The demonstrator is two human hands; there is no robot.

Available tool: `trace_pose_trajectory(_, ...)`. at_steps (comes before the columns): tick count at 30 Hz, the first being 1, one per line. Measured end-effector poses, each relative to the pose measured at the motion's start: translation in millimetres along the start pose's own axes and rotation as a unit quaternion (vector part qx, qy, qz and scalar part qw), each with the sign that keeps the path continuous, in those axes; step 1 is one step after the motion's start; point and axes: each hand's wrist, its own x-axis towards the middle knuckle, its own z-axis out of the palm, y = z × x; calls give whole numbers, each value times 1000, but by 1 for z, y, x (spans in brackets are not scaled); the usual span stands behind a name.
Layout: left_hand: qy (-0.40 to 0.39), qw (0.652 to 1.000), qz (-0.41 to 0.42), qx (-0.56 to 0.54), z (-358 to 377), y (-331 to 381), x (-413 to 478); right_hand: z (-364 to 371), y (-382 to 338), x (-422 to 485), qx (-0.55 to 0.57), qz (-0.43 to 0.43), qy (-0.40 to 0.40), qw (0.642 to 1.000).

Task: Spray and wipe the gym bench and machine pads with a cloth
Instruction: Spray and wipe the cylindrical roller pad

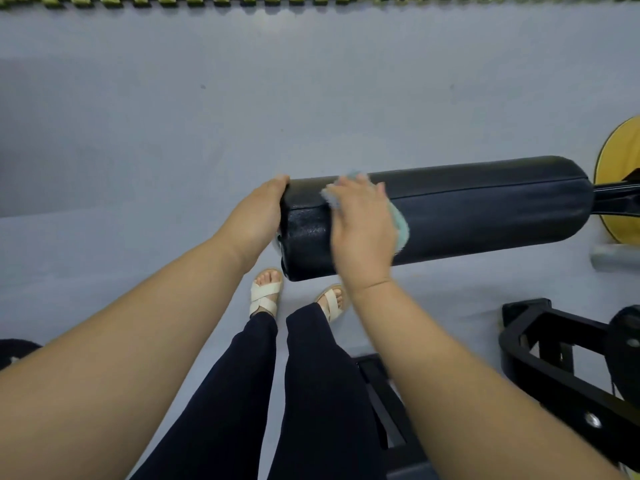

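A long black roller pad (467, 209) of a gym machine lies across the middle of the view, its free end pointing left. My left hand (258, 216) cups that free end, palm against the cap and fingers curled over the top edge. My right hand (363, 226) lies flat on the pad near its left end and presses a pale teal cloth (401, 230) against the cover. The cloth shows only at the hand's right edge and past the fingertips. No spray bottle is in view.
Black machine frame parts (554, 362) stand at the lower right, a black bar (384, 403) beside my legs. A yellow weight plate (620, 174) sits at the pad's right end. Grey floor (173, 133) spreads beyond, with a yellow-green mat edge (207, 0) at the top.
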Motion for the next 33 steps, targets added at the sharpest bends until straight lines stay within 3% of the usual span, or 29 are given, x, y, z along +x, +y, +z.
trace_pose_trajectory(6, 3, 999, 41, -22, 3, -2, -14, 4, -31, -25, 113, -131, -95, 980)
trace_pose_trajectory(8, 16, 998, 31, -59, 3, -5, -18, -19, -21, -17, 199, -77, -79, 974)
trace_pose_trajectory(12, 33, 992, 107, 51, 7, -23, -31, -65, 20, 12, 249, 130, 86, 956)
trace_pose_trajectory(14, 66, 984, 138, 87, 9, -31, -37, -64, 30, 18, 226, 138, 69, 962)
trace_pose_trajectory(16, 107, 978, 142, 109, 15, -34, -41, -48, 33, 10, 90, 51, -59, 993)
trace_pose_trajectory(19, 168, 941, 177, 232, 31, -23, -44, -26, 39, 1, -46, -64, -94, 992)
trace_pose_trajectory(23, 88, 909, 279, 298, 75, -4, -42, -29, 60, 4, -38, -177, -81, 980)
trace_pose_trajectory(26, 55, 903, 298, 305, 103, 7, -38, -48, 97, 8, -59, -248, -103, 962)
trace_pose_trajectory(29, 54, 874, 294, 382, 118, 12, -30, -76, 142, 18, -97, -255, -68, 960)
trace_pose_trajectory(33, 56, 817, 282, 500, 123, 9, -25, -115, 208, 36, -125, -136, -22, 983)
